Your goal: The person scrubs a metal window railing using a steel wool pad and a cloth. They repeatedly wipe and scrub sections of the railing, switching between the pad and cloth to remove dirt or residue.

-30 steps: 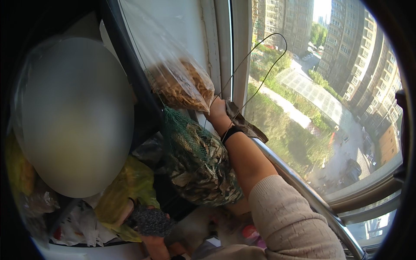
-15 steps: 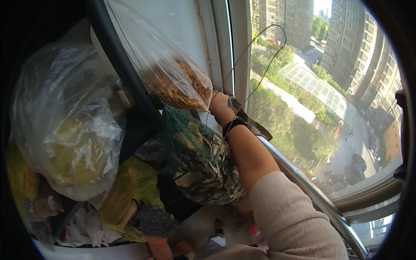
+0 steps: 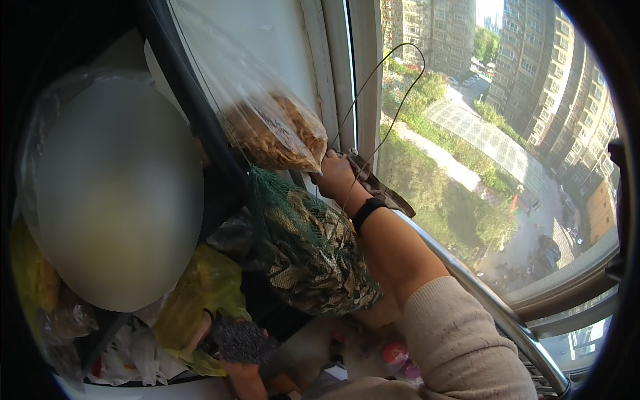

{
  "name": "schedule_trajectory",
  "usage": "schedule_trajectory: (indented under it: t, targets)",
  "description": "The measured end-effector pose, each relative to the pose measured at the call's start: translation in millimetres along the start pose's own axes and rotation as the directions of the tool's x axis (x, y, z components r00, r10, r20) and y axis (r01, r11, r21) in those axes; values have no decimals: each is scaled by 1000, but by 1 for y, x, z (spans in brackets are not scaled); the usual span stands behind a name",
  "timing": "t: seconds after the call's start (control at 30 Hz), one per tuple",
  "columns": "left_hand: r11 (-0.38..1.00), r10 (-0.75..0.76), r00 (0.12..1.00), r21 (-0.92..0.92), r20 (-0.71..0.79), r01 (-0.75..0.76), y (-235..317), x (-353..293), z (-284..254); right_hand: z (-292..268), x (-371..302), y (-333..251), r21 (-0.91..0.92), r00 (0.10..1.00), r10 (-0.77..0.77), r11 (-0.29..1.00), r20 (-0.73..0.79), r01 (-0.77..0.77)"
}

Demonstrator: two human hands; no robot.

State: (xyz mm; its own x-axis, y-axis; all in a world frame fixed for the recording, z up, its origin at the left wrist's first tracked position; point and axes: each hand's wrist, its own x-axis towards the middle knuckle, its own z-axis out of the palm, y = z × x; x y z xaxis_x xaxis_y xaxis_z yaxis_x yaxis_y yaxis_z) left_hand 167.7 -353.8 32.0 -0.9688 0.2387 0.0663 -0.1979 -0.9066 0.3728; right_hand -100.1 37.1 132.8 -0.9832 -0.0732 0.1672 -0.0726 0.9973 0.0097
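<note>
My right hand (image 3: 335,175) is by the window frame's corner, fingers curled. A brown fabric-like strip (image 3: 383,185) lies against it on the window side; what the fingers grip is hidden. Just left hangs a clear plastic bag of light-brown dried pieces (image 3: 277,130). Below that is a green mesh bag (image 3: 313,250) full of dark, pale-edged dried pieces, beside my right forearm. My left hand (image 3: 263,333), low in view, is mostly covered by a dark grey textured cloth or glove (image 3: 237,341). It is against a yellow translucent plastic bag (image 3: 210,287), and its fingers are mostly hidden.
A thin wire loop (image 3: 421,67) stands before the window (image 3: 453,173). A metal rail (image 3: 467,277) runs along the sill. A slanting black bar (image 3: 193,100) crosses the left side. A blurred oval hides most of a large clear bag (image 3: 30,167). White bags (image 3: 133,350) lie lower left.
My right hand has drawn slightly down and toward me, its forearm shifting right. The wire loop has moved a little left. A pink object on the floor shows more. My left hand is nearly still.
</note>
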Motion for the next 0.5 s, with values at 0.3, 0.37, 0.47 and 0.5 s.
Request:
schedule_trajectory:
  t: [0.3, 0.37, 0.47, 0.5]
  targets:
    - [1000, 9, 1000, -16, 24, -8, -1, 0, 3, -17, 18, -4, 48, 978, 141, 988, 154, -150]
    - [1000, 12, 999, 5, -33, -12, 1, -4, -1, -20, 18, -1, 110, 986, 112, 986, 125, -126]
    - [998, 39, 999, 56, -32, -37, 5, -10, -9, -10, 16, 4, 106, 991, 132, 986, -26, -129]
    - [999, 38, 998, 30, -43, -37, 6, -13, -11, -4, 16, 4, 125, 983, 173, 978, -60, -164]
